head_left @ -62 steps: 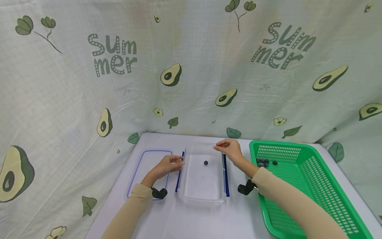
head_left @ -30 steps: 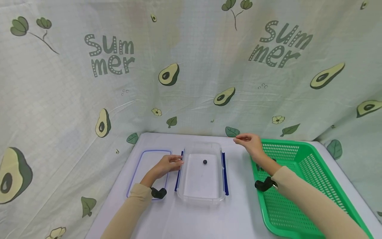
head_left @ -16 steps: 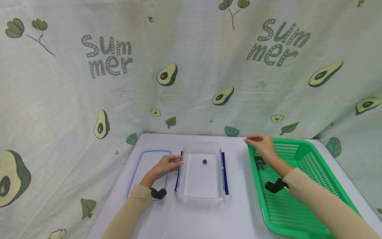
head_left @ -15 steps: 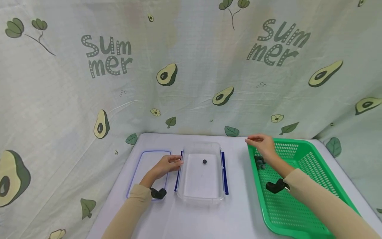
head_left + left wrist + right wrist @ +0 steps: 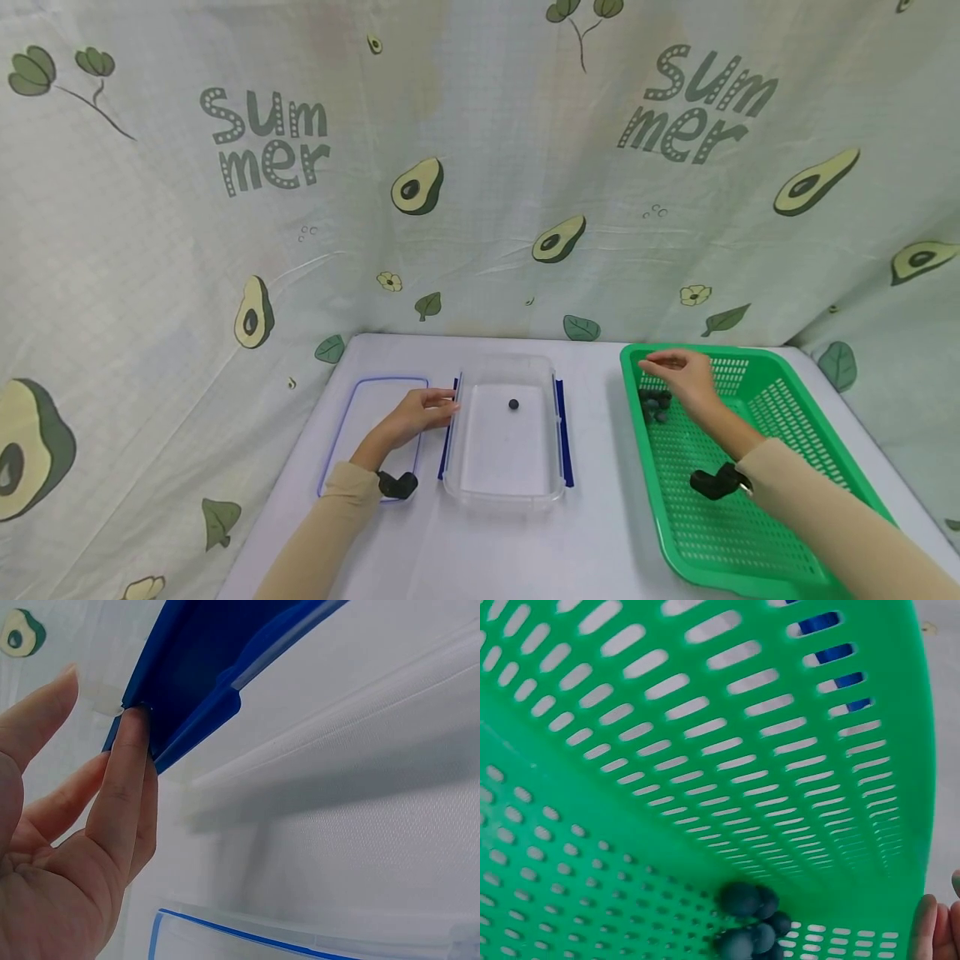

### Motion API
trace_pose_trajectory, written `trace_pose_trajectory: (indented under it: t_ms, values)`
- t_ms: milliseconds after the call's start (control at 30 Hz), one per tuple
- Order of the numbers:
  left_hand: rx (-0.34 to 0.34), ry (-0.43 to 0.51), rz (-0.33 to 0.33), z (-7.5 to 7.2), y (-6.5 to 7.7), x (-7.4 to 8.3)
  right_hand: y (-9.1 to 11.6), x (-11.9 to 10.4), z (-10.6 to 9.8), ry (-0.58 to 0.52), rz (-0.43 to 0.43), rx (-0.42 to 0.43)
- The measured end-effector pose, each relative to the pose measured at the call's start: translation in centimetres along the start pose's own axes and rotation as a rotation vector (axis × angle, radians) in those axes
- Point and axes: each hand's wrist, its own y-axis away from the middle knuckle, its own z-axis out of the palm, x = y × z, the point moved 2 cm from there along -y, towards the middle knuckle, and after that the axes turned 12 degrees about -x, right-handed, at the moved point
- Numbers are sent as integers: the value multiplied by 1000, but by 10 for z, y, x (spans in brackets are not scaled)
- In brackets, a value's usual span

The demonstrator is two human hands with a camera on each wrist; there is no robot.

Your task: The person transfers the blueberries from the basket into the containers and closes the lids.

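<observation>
A clear plastic container (image 5: 504, 503) stands mid-table with one blueberry (image 5: 513, 404) on its floor. My left hand (image 5: 416, 414) is at its left side; in the left wrist view the straight fingers (image 5: 120, 795) touch a blue latch flap (image 5: 195, 660), the thumb apart from it. Over the far left part of a green basket (image 5: 652, 500) hovers my right hand (image 5: 686, 379), fingers loosely bent with nothing seen in them. Just below it, several blueberries (image 5: 660, 402) cluster in the basket's corner. The right wrist view shows those blueberries (image 5: 740, 900) and only fingertips (image 5: 924, 922) at the right edge.
A clear lid with a blue seal (image 5: 382, 379) lies left of the container, partly behind my left hand and forearm. Another blue flap (image 5: 566, 442) hangs out on the container's right side. A printed curtain (image 5: 480, 167) closes off the back of the table.
My right hand has travelled right, from over the container's far right corner to over the basket, dipping slightly just now. My left hand has stayed at the flap; the blueberry has not moved.
</observation>
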Motion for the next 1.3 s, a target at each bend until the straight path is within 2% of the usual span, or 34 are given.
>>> trace_pose_trajectory:
  t_ms: [333,500,700,1033,1300]
  values:
    - [-4,-18,10,0,2,0,15,21,-7,4,-7,16]
    - [-15,-31,30,-1,2,-1,19,31,-11,46,0,33]
    - [-12,-7,8,0,2,1,22,43,-13,81,27,23]
    - [-9,24,-7,-1,-2,0,29,62,-6,153,74,-15]
    - [-8,16,1,-1,-1,-1,35,68,2,204,67,26]
